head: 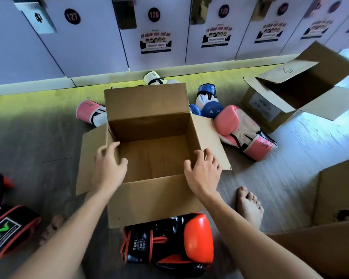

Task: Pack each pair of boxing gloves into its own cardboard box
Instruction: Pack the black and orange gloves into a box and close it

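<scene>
An open, empty cardboard box [147,103] stands on the floor in front of me. My left hand [109,168] rests on its left wall with fingers spread. My right hand [204,170] lies on its right flap, fingers apart, holding nothing. A black and orange glove [169,240] lies against the box's near side. Another black and orange glove [10,228] lies at the far left. One pink and white glove [244,131] lies right of the box, another [92,112] left behind it. Blue gloves [208,101] and a white glove [153,78] lie behind the box.
A second open cardboard box [274,105] stands at the back right. A flat piece of cardboard [336,196] lies at the right edge. Numbered lockers [85,37] line the far wall. My bare feet [248,204] are on the wooden floor beside the box.
</scene>
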